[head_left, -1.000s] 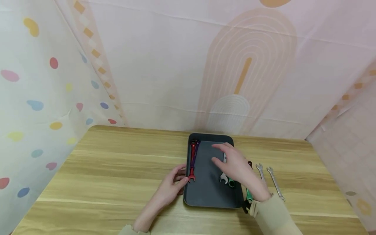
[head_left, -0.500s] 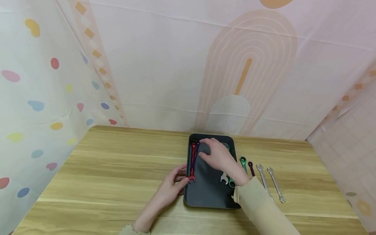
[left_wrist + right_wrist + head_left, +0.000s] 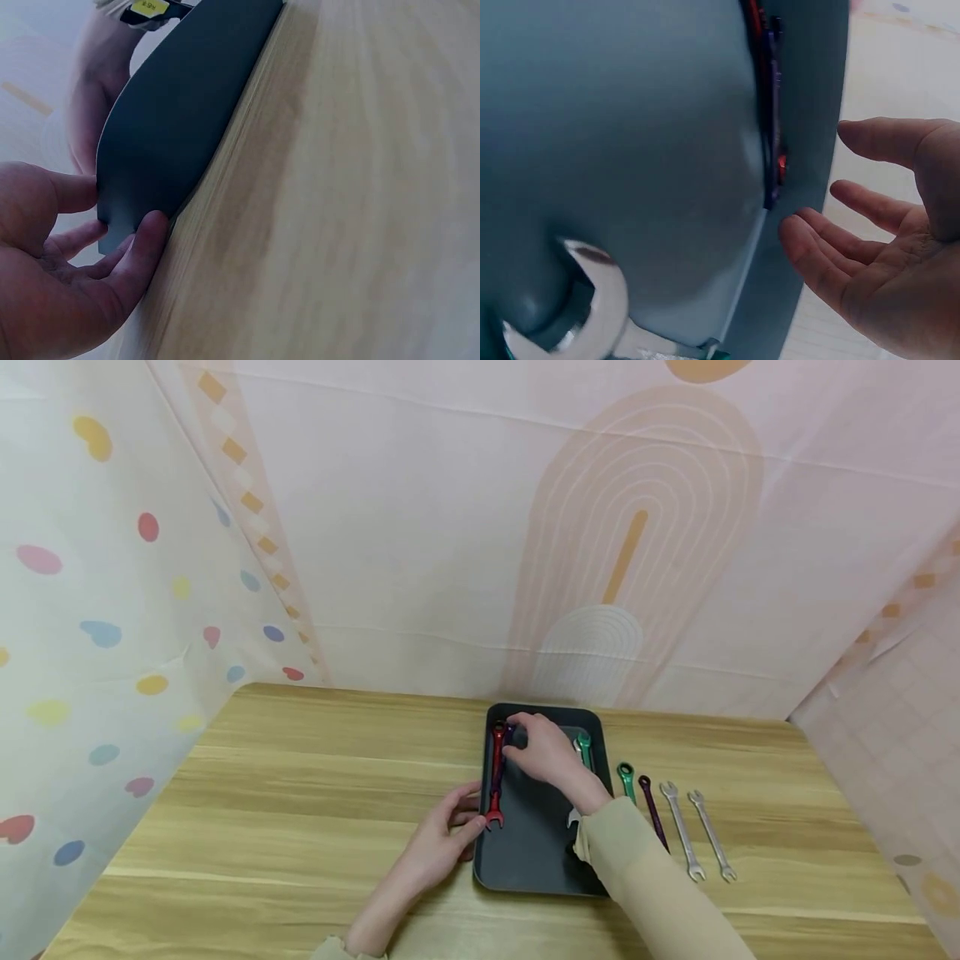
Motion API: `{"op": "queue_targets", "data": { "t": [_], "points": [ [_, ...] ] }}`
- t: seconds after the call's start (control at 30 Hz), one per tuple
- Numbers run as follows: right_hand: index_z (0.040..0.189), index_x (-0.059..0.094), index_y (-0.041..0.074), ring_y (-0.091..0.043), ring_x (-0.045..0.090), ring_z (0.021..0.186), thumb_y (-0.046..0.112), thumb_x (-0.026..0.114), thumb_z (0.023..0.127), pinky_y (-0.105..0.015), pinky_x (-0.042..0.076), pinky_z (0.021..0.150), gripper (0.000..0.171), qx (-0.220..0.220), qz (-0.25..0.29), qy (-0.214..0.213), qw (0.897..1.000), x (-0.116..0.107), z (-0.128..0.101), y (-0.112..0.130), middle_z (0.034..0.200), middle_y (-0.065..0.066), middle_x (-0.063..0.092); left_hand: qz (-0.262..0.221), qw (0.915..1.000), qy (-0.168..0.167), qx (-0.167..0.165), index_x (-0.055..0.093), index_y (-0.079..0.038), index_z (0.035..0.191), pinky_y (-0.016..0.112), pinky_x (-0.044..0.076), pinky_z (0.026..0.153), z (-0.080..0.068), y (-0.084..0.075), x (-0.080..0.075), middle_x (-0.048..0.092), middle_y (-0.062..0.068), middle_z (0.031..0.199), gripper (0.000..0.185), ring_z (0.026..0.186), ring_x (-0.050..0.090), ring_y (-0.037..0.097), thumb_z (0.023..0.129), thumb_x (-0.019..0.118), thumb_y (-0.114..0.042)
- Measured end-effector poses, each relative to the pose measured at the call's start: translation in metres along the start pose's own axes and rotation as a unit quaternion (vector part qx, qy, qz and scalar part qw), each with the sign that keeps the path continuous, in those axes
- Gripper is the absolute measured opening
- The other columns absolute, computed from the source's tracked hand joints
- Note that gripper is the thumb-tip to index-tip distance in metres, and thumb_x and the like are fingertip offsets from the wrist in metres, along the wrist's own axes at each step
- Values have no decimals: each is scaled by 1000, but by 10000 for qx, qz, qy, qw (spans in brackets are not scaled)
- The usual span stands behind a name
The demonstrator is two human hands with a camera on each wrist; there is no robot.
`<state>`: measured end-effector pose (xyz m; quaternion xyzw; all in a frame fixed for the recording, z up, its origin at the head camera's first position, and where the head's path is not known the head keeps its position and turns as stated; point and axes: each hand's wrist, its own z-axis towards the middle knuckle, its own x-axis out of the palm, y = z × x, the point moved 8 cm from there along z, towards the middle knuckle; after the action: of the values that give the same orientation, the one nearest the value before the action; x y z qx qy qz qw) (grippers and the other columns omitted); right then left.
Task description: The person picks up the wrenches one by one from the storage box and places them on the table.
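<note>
A dark grey tray lies on the table. My left hand grips its left side, thumb at the rim and fingers against the outer wall. Along the inside left of the tray, a purple ratchet wrench lies against a red one. My right hand reaches over the tray, thumb and fingers apart, fingertips close to the purple wrench's upper end. At the tray's right side a silver wrench and a green wrench lie partly hidden by the right arm.
To the right of the tray lie another green ratchet wrench, another purple wrench and two silver wrenches, one longer and one shorter. A patterned cloth hangs behind the wooden table.
My right hand has moved left across the tray, from the silver and green wrenches to the purple and red ones. The left hand stays at the tray's side.
</note>
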<state>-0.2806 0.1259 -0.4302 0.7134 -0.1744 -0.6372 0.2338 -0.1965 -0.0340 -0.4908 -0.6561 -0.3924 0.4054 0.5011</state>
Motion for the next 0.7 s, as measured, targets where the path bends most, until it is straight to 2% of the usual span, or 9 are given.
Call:
{"op": "queue_targets", "data": {
  "t": [0.23,0.33,0.47,0.57,0.7],
  "points": [
    [143,62,8,-34,66,120,22,76,97,-51,54,105,50,148,-270,11,9995,11,6,-5,137,-20,66,-13,10000,38,-21,47,-3,154,35,58,72,0,1,1,62,26,141,50,122,65,33,106,59,-8],
    [143,62,8,-35,66,122,22,77,96,-51,54,107,52,190,-358,2,9992,15,7,-6,138,-20,66,3,10000,53,-31,47,-4,154,35,58,72,-1,1,1,61,26,141,50,122,64,33,106,59,-9],
    [142,62,7,-38,62,133,22,80,94,-52,50,113,54,178,-487,-8,9987,17,6,-5,143,-21,65,13,10000,54,-38,47,-4,154,35,59,72,-1,1,1,61,26,142,50,122,64,33,106,59,-9],
    [143,62,7,-38,61,134,20,80,94,-53,50,113,54,172,-538,39,9984,18,6,-4,144,-21,64,8,10000,40,-53,47,-4,154,35,59,72,-1,1,1,61,26,142,50,123,64,34,106,59,-8],
    [143,62,6,-36,65,128,12,77,93,-51,54,108,53,132,-592,121,9981,19,5,-3,142,-19,66,76,9999,42,-54,47,-5,155,35,59,72,-1,1,1,62,25,142,51,125,64,35,106,60,-10]
  ]
}}
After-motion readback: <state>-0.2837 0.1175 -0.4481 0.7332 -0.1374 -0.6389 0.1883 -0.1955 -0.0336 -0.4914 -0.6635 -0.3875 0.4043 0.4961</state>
